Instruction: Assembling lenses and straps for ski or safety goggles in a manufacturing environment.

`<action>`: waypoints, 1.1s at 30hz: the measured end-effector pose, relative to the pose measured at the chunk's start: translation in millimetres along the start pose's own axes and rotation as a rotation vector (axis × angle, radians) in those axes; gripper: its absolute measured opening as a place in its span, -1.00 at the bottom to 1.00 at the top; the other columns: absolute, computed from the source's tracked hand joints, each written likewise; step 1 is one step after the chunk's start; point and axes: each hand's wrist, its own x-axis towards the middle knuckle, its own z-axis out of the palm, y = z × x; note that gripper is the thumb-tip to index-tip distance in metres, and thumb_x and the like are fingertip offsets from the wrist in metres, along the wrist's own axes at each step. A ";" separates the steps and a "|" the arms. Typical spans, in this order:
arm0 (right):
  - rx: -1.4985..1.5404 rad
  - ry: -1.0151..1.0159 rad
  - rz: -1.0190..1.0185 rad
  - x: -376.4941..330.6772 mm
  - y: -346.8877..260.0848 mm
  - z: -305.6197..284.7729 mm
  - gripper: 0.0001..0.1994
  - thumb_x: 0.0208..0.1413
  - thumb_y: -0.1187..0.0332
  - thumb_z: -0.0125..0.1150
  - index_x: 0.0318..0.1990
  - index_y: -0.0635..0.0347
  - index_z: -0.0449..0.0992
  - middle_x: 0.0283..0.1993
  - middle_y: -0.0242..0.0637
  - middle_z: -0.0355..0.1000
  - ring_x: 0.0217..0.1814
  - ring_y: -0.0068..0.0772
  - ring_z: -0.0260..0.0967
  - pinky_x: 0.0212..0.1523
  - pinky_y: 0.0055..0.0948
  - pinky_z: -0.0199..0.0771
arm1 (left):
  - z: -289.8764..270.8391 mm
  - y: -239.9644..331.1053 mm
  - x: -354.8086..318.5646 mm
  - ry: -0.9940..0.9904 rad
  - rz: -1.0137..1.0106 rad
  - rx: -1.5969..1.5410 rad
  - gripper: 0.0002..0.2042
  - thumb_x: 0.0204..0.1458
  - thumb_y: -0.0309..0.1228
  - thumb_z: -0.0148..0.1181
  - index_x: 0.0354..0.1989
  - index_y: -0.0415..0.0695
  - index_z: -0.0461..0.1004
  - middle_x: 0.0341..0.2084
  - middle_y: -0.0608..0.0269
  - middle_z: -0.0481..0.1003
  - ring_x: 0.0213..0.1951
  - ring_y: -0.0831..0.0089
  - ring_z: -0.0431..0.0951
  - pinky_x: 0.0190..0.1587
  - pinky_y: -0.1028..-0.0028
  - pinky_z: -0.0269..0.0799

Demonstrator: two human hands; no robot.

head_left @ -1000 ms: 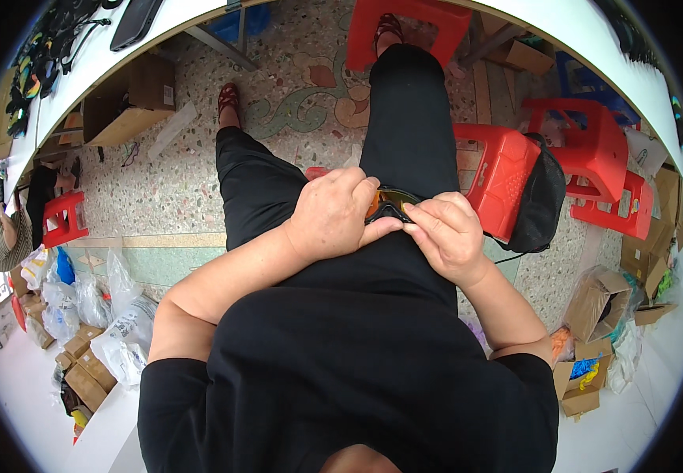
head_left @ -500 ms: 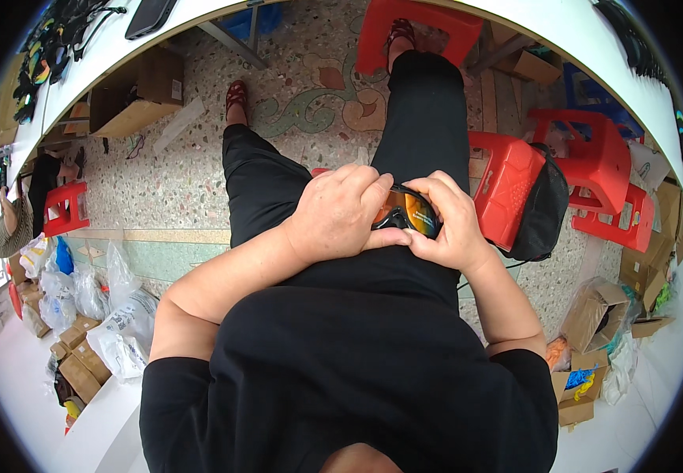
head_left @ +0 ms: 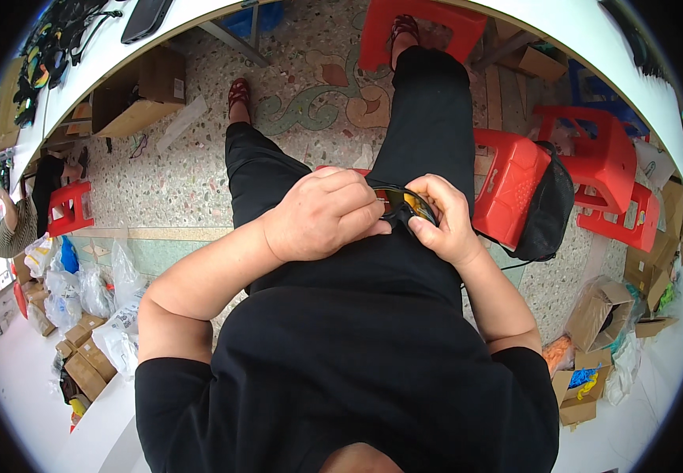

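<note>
Against the picture of a second ago, more of the sunglasses (head_left: pixel 401 206) shows: the orange lens and dark frame are now exposed between the hands at frame centre, where earlier only a sliver appeared. The left hand (head_left: pixel 322 214) sits slightly lower and flatter, fingertips meeting the frame. The right hand (head_left: pixel 442 221) has opened its grip outward, thumb now pressing the frame's near edge.

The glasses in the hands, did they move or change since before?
A little. The glasses with orange lenses show more now: a second ago the hands hid nearly all of them. The left hand and right hand have kept hold of them over the lap. The red stool stayed beside the leg.
</note>
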 end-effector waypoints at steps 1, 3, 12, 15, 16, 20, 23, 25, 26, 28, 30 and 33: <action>-0.033 -0.006 -0.036 0.0 -0.9 0.5 -0.67 -0.18 0.35 0.29 -0.25 0.35 0.45 -0.33 -0.26 0.32 -0.36 -0.47 0.29 -0.30 -0.51 0.34 | 1.2 1.2 -0.1 0.011 0.004 -0.014 -0.69 -0.16 -0.30 0.45 -0.28 -0.17 0.53 -0.41 0.26 0.46 -0.34 0.31 0.53 -0.30 0.36 0.48; -0.104 -0.001 -0.110 -1.2 -3.2 4.3 -0.68 -0.21 0.35 0.28 -0.27 0.33 0.44 -0.37 -0.23 0.33 -0.38 -0.38 0.31 -0.32 -0.47 0.35 | 4.1 2.4 -3.2 0.019 0.005 -0.032 -0.72 -0.13 -0.31 0.43 -0.31 -0.19 0.53 -0.42 0.26 0.45 -0.33 0.30 0.52 -0.28 0.35 0.48; -0.277 0.080 -0.246 1.8 -2.9 11.3 -0.60 -0.34 0.34 0.35 -0.26 0.30 0.45 -0.41 -0.15 0.36 -0.43 -0.13 0.36 -0.38 -0.35 0.41 | 9.8 0.8 -14.6 0.145 0.006 -0.058 -0.69 -0.18 -0.35 0.47 -0.31 -0.20 0.52 -0.42 0.25 0.44 -0.34 0.28 0.52 -0.25 0.33 0.49; -0.401 0.148 -0.366 1.5 -5.6 7.1 -0.52 -0.41 0.32 0.38 -0.21 0.32 0.46 -0.41 -0.14 0.37 -0.44 -0.14 0.37 -0.40 -0.33 0.41 | 4.6 3.1 -12.2 0.111 -0.175 -0.037 -0.57 -0.25 -0.24 0.51 -0.24 -0.17 0.49 -0.29 0.21 0.45 -0.25 0.20 0.51 -0.17 0.28 0.46; -0.401 0.145 -0.365 2.5 -5.4 6.6 -0.52 -0.41 0.32 0.38 -0.21 0.32 0.46 -0.41 -0.14 0.37 -0.44 -0.14 0.37 -0.40 -0.33 0.41 | 5.4 2.4 -12.3 0.133 -0.250 -0.037 -0.51 -0.28 -0.20 0.52 -0.20 -0.16 0.48 -0.25 0.19 0.44 -0.23 0.18 0.50 -0.15 0.26 0.45; -0.464 0.194 -0.439 7.0 -3.3 7.7 -0.46 -0.43 0.33 0.40 -0.16 0.34 0.45 -0.41 -0.12 0.37 -0.44 -0.12 0.37 -0.40 -0.31 0.42 | 9.5 -4.2 -17.5 0.072 -0.377 -0.155 -0.36 -0.25 -0.09 0.52 -0.02 -0.17 0.41 -0.11 0.09 0.45 -0.11 0.08 0.52 -0.08 0.23 0.49; -0.441 0.180 -0.409 8.7 -3.5 8.9 -0.46 -0.43 0.32 0.41 -0.17 0.33 0.45 -0.40 -0.12 0.38 -0.44 -0.12 0.37 -0.40 -0.31 0.43 | 6.0 -1.5 -16.8 -0.093 -0.313 -0.067 -0.40 -0.12 -0.08 0.44 0.05 -0.13 0.41 -0.03 0.09 0.44 -0.08 0.10 0.54 -0.05 0.23 0.50; -0.458 0.167 -0.432 10.0 -4.7 9.2 -0.46 -0.44 0.32 0.42 -0.17 0.32 0.46 -0.39 -0.13 0.38 -0.44 -0.11 0.37 -0.40 -0.31 0.43 | 8.0 -1.4 -15.8 -0.096 -0.307 -0.062 -0.42 -0.08 -0.08 0.41 0.07 -0.11 0.40 -0.05 0.09 0.44 -0.09 0.12 0.54 -0.05 0.24 0.50; -0.457 0.167 -0.429 10.0 -4.4 8.9 -0.46 -0.44 0.32 0.42 -0.17 0.32 0.46 -0.39 -0.13 0.38 -0.44 -0.11 0.37 -0.40 -0.31 0.43 | 9.5 -2.7 -15.4 -0.091 -0.313 -0.087 -0.38 -0.12 -0.11 0.44 0.09 -0.13 0.38 -0.03 0.05 0.45 -0.07 0.08 0.53 -0.05 0.23 0.51; -0.456 0.155 -0.404 9.8 -3.6 7.8 -0.45 -0.45 0.32 0.42 -0.16 0.31 0.46 -0.38 -0.13 0.39 -0.44 -0.11 0.39 -0.38 -0.29 0.45 | 13.2 -5.8 -14.6 -0.089 -0.319 -0.116 -0.33 -0.16 -0.14 0.48 0.12 -0.16 0.36 -0.02 0.01 0.46 -0.05 0.05 0.53 -0.05 0.22 0.52; -0.470 0.139 -0.413 10.5 -4.6 6.5 -0.44 -0.45 0.32 0.43 -0.14 0.31 0.47 -0.36 -0.13 0.40 -0.40 -0.11 0.40 -0.35 -0.29 0.46 | 16.0 -8.1 -13.8 -0.072 -0.271 -0.132 -0.30 -0.17 -0.11 0.48 0.12 -0.19 0.34 -0.04 0.00 0.46 -0.11 0.05 0.54 -0.10 0.23 0.52; -0.527 0.146 -0.446 14.1 -10.6 3.8 -0.41 -0.43 0.32 0.43 -0.08 0.29 0.48 -0.29 -0.16 0.41 -0.32 -0.11 0.42 -0.29 -0.28 0.47 | 18.7 -7.4 -9.1 -0.082 -0.298 -0.070 -0.31 -0.12 0.00 0.41 0.09 -0.21 0.37 -0.20 0.07 0.49 -0.19 0.13 0.57 -0.10 0.27 0.52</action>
